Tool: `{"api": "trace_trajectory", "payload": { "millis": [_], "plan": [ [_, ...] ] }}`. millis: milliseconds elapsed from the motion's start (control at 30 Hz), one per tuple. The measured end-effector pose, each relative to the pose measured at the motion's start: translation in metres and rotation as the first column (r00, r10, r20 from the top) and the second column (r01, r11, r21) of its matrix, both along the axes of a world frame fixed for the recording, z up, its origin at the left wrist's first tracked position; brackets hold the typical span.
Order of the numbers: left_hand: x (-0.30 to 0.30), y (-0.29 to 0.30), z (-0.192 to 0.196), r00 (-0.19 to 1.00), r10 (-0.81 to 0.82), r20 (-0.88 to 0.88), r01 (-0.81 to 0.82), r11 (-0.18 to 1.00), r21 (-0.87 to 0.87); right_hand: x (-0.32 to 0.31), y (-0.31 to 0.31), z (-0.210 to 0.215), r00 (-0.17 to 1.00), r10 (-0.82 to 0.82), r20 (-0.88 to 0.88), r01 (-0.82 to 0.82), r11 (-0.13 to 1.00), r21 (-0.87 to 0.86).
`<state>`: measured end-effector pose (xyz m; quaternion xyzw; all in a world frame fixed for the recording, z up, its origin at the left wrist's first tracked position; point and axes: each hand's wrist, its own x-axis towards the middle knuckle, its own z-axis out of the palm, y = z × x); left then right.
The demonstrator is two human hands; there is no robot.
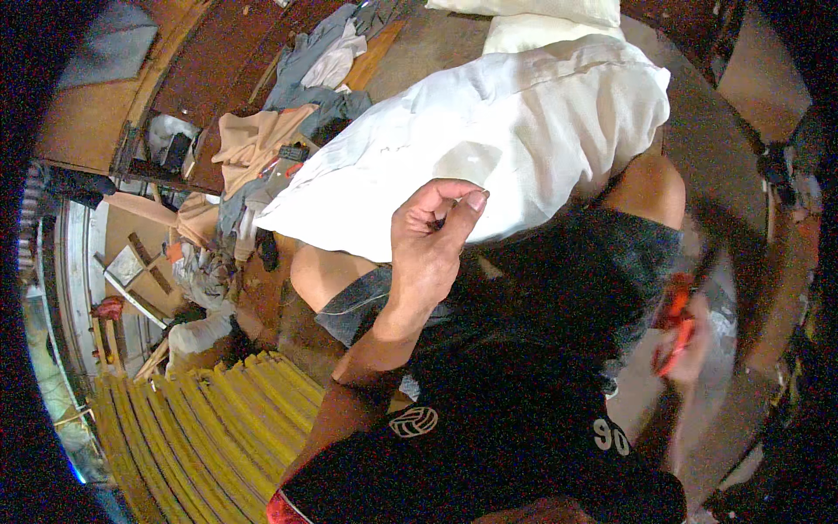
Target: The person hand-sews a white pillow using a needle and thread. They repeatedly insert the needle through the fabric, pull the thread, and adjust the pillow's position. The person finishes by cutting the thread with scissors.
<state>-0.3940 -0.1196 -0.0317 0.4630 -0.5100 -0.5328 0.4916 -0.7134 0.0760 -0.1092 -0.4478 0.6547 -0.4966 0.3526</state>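
Note:
Across my lap lies a large stuffed white pillow (532,113), its narrower corner toward the left. My left hand (429,240) is raised in front of its near edge, thumb and forefinger pinched together. Whatever sits between those fingertips is too small to make out. Out to the right, beside my knee, my right hand (694,345) is smeared by motion. It grips what look like red-handled scissors (675,301), also blurred, with a dark part pointing away from me.
More white pillows (559,17) lie beyond the one on my lap. Cloths and garments (262,144) are heaped at the far left, near wooden furniture (192,83). A ridged yellow seat or mat (205,428) is at the near left.

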Motion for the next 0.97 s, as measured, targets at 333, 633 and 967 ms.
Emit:
{"api": "trace_trajectory", "payload": {
  "millis": [333,633,967],
  "plan": [
    [0.018,0.005,-0.017,0.98,-0.047,0.195,0.07,0.991,-0.111,0.118,-0.117,0.022,0.76,0.457,-0.462,-0.563,0.818,-0.117],
    [0.014,0.001,-0.03,0.962,-0.095,0.258,0.121,0.989,-0.087,0.113,-0.129,0.029,0.748,0.562,-0.353,-0.559,0.82,0.122],
    [0.205,-0.013,0.07,0.812,0.582,0.041,-0.528,0.763,-0.374,-0.034,-0.039,0.05,0.897,-0.386,-0.214,0.258,0.852,-0.455]
  ]
}}
